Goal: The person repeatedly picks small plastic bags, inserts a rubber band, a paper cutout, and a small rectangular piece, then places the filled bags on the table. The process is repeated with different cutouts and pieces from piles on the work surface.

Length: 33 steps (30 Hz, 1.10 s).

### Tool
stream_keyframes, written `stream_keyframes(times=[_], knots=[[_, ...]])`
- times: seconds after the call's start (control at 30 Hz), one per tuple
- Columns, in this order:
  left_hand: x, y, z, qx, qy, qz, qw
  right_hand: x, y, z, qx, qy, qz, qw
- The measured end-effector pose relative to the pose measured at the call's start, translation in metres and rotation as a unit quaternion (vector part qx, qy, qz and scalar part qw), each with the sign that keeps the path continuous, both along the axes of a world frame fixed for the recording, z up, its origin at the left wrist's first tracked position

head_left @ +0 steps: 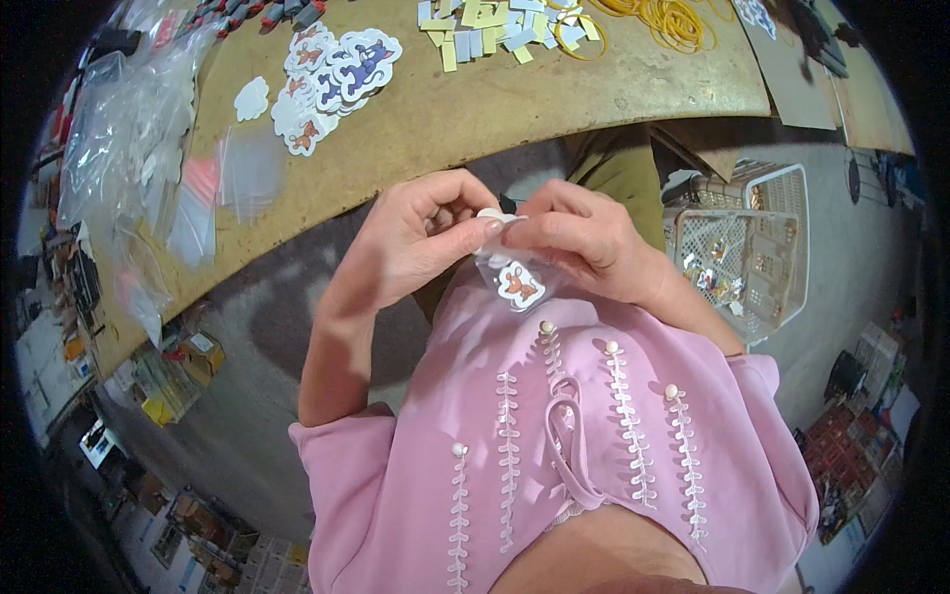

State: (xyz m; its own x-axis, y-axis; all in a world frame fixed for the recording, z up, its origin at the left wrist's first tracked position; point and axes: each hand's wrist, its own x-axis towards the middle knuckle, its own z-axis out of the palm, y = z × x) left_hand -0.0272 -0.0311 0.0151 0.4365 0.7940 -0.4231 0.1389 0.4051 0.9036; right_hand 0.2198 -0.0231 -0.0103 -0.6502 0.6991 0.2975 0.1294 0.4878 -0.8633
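Beside the table (475,109), pinching hands (401,238) (584,238) flank a bag (518,287).

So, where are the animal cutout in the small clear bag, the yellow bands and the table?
Cutout (521,285): head view, on the middle of its orange-brown print.
Bands (683,24): head view, on the loops of the big heap.
Table (475,109): head view, on its bare top.

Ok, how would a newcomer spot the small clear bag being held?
Start at the pink top, low in the picture. Just above it, between the left hand and right hand, hangs a small clear bag. Unlike the clear bags lying on the yellowish table, it is held in the air and shows an orange-brown animal cutout.
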Motion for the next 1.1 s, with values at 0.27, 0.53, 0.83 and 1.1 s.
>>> stream_keyframes(times=[0.27, 0.53, 0.83, 1.1], knots=[[-0.015, 0.004, -0.003, 0.065, 0.023, -0.122, 0.99, -0.005, 0.0, -0.009, 0.002, 0.05, 0.057, 0.997], [-0.007, 0.008, -0.002, 0.086, 0.078, -0.186, 0.976, 0.001, -0.003, -0.014, 0.001, 0.001, 0.102, 0.995], [-0.008, -0.009, -0.018, 0.002, -0.014, -0.083, 0.996, -0.001, 0.006, -0.002, -0.087, 0.001, 0.069, 0.994], [-0.006, 0.004, -0.012, 0.176, 0.121, -0.213, 0.954, -0.01, 0.007, -0.002, -0.015, -0.015, 0.075, 0.997]])
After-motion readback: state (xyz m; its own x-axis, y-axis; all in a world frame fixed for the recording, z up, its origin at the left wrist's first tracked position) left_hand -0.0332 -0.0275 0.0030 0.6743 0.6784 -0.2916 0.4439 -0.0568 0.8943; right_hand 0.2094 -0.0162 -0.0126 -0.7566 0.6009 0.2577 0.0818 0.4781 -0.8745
